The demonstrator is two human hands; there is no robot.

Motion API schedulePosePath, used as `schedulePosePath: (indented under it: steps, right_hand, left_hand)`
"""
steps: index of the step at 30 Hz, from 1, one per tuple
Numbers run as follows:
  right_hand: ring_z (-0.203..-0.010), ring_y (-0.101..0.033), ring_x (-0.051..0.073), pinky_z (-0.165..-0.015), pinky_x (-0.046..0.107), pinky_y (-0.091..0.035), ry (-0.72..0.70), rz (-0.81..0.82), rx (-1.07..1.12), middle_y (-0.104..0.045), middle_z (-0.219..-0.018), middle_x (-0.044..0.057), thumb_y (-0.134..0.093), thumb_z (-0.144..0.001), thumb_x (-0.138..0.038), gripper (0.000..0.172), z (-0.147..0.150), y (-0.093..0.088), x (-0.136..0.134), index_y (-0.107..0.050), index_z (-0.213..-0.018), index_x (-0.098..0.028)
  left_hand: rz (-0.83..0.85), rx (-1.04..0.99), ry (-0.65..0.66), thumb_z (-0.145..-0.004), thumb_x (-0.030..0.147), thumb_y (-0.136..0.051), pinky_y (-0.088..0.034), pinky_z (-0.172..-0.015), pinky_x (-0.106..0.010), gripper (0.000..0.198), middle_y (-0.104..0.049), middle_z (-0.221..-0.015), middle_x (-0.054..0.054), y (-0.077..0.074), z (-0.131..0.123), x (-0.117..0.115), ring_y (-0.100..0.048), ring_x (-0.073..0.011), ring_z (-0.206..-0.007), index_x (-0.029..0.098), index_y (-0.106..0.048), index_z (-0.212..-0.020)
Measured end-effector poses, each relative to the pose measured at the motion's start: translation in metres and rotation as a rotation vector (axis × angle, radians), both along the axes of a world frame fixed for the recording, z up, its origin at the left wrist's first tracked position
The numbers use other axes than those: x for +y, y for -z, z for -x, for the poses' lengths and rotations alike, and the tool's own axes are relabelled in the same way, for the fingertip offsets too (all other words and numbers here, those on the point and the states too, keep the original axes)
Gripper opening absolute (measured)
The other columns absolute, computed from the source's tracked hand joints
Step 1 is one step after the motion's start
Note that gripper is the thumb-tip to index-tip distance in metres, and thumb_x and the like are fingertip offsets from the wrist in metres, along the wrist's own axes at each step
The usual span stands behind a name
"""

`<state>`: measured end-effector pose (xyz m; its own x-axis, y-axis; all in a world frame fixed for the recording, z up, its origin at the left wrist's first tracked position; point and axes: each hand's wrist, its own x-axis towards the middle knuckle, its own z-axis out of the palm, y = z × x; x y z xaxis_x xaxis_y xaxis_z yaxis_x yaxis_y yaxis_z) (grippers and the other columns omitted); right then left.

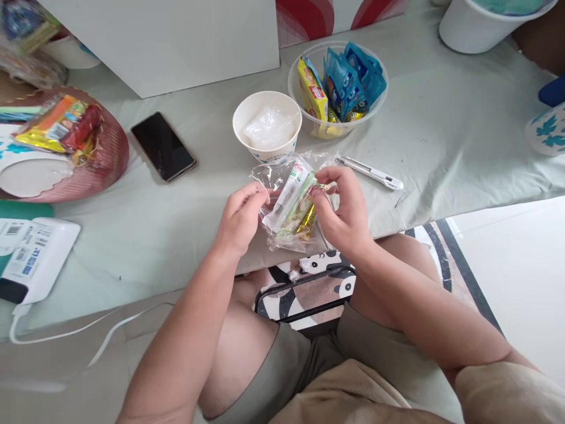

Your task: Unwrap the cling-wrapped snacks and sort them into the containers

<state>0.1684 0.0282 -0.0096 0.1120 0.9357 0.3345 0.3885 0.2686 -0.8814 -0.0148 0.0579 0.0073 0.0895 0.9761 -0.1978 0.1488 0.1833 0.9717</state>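
A clear plastic bag [271, 174] lies at the table's front edge with several wrapped snacks in it. Among them are a white-and-green stick packet [289, 194] and a gold wrapper [308, 221]. My left hand [241, 215] pinches the bag's left edge between thumb and fingers. On the right side, my right hand [344, 209] curls with its fingertips at the bag and the snacks; what exactly lies between them is partly hidden. Just behind the bag stands a paper bowl [267, 154] with crumpled clear plastic [270, 128] inside. A white utility knife [373, 172] rests right of the bag.
A clear round tub [382, 97] of blue and yellow snack packets stands behind the paper bowl. To the left are a phone [163, 146], a reddish basket [117, 150] with snacks, and a white device [48, 253] with a cable. A white box [189, 41] stands at the back.
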Motion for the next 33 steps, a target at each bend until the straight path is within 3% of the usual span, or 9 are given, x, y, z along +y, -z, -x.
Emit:
schedulePosePath:
  steps: [4,7,11,14,16,20,22,29,33]
  right_hand:
    - [-0.121,-0.058,0.026,-0.082,0.04,-0.06,-0.013,0.214,-0.016,-0.054,-0.132,0.014,-0.057,-0.094,-0.043,0.045,-0.005,0.006,-0.009,-0.049,-0.133,-0.023]
    - [-0.132,-0.052,0.029,-0.09,0.043,-0.06,-0.042,0.112,-0.123,-0.047,-0.141,0.016,-0.061,-0.092,-0.042,0.052,-0.004,0.008,-0.011,-0.049,-0.139,-0.023]
    - [-0.112,-0.059,0.026,-0.093,0.043,-0.052,-0.069,-0.197,-0.34,-0.058,-0.119,0.013,-0.064,-0.091,-0.034,0.037,-0.002,0.008,-0.013,-0.059,-0.124,-0.02]
    - [-0.086,-0.057,0.02,-0.079,0.039,-0.045,-0.246,-0.214,-0.404,-0.064,-0.096,0.007,-0.058,-0.096,-0.054,0.041,-0.001,0.009,-0.021,-0.063,-0.116,-0.019]
    - [-0.087,-0.056,0.021,-0.078,0.038,-0.041,-0.312,-0.221,-0.477,-0.068,-0.098,0.007,-0.057,-0.094,-0.065,0.048,0.001,0.009,-0.027,-0.066,-0.11,-0.02]
    - [-0.11,-0.062,0.021,-0.091,0.038,-0.038,-0.409,-0.415,-0.562,-0.075,-0.105,0.001,-0.063,-0.1,-0.031,0.013,0.01,0.009,-0.034,-0.065,-0.09,-0.022]
    - [-0.113,-0.066,0.017,-0.096,0.036,-0.039,-0.472,-0.492,-0.51,-0.078,-0.102,-0.003,-0.063,-0.099,-0.021,0.01,0.014,0.009,-0.035,-0.062,-0.089,-0.022]
    - [-0.093,-0.069,0.015,-0.09,0.036,-0.041,-0.465,-0.537,-0.496,-0.07,-0.073,-0.004,-0.059,-0.095,-0.016,0.009,0.012,0.01,-0.038,-0.057,-0.089,-0.021]
    - [-0.071,-0.058,0.015,-0.08,0.037,-0.041,-0.48,-0.435,-0.383,-0.061,-0.063,-0.004,-0.052,-0.094,-0.026,0.01,0.004,0.009,-0.038,-0.06,-0.097,-0.021]
  left_hand:
    - [0.045,-0.233,0.01,-0.084,0.034,-0.058,-0.049,-0.061,-0.028,0.018,-0.069,-0.087,-0.005,-0.006,0.0,-0.001,-0.068,-0.0206,-0.081,0.02,-0.057,-0.073]
    - [-0.073,-0.154,0.011,-0.083,0.029,-0.06,-0.053,-0.076,-0.031,0.01,-0.071,-0.093,-0.004,-0.01,0.002,-0.005,-0.067,-0.0211,-0.092,0.021,-0.064,-0.079]
    - [-0.157,0.118,-0.049,-0.081,0.021,-0.061,-0.044,-0.067,-0.027,0.008,-0.063,-0.077,0.0,-0.008,0.007,-0.003,-0.056,-0.0153,-0.074,0.021,-0.068,-0.081]
    - [-0.02,0.052,-0.134,-0.082,0.02,-0.056,-0.038,-0.057,-0.026,0.011,-0.055,-0.068,0.001,-0.005,0.009,0.003,-0.05,-0.0137,-0.063,0.02,-0.066,-0.076]
    - [0.021,0.036,-0.187,-0.082,0.019,-0.055,-0.036,-0.053,-0.025,0.012,-0.054,-0.067,0.001,-0.003,0.011,0.007,-0.049,-0.0133,-0.061,0.02,-0.064,-0.075]
    - [-0.05,0.164,-0.253,-0.084,0.015,-0.055,-0.036,-0.05,-0.022,0.014,-0.05,-0.062,0.002,0.0,0.022,0.011,-0.047,-0.0124,-0.057,0.021,-0.064,-0.076]
    - [-0.053,0.244,-0.272,-0.087,0.015,-0.054,-0.035,-0.047,-0.022,0.016,-0.047,-0.057,0.003,0.0,0.029,0.012,-0.045,-0.0123,-0.052,0.021,-0.065,-0.077]
    - [0.275,0.273,-0.204,-0.085,0.008,-0.054,-0.027,-0.041,-0.02,0.017,-0.048,-0.048,0.005,-0.012,0.048,0.022,-0.038,-0.0092,-0.041,0.016,-0.069,-0.086]
    - [0.291,0.239,-0.206,-0.078,0.01,-0.06,-0.031,-0.043,-0.017,0.013,-0.044,-0.05,0.004,-0.013,0.053,0.023,-0.039,-0.0071,-0.045,0.015,-0.065,-0.067]
